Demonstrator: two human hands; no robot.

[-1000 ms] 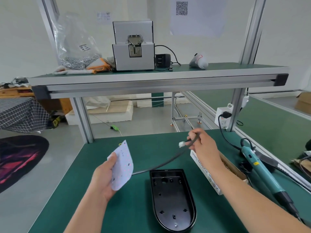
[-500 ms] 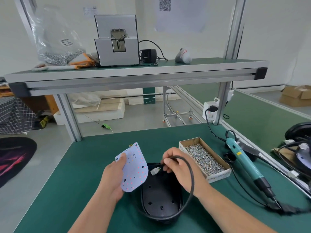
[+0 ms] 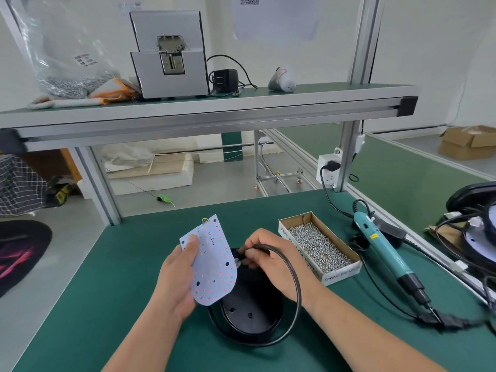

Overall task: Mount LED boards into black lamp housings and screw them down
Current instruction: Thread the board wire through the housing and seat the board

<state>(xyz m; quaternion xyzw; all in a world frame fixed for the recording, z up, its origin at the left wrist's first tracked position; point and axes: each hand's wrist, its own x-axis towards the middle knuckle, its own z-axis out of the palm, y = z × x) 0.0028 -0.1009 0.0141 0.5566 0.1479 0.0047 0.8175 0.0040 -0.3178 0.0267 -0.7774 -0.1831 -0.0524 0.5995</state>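
My left hand (image 3: pixel 178 275) grips the LED board (image 3: pixel 212 264), thumb on its face, tilted above the black lamp housing (image 3: pixel 249 315) near the tabletop's (image 3: pixel 120 264) front edge. My right hand (image 3: pixel 268 253) pinches the cable (image 3: pixel 292 267) end.

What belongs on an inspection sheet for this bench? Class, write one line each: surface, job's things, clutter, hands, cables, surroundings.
Surface: green mat.
Job's things: LED board held tilted over the black housing; box of screws and screwdriver to the right.
Clutter: lamp parts at far right.
Hands: left hand grips the board; right hand pinches the cable end.
Cables: the cable curves round the housing's right side.
Surroundings: shelf with grey machine and bag.
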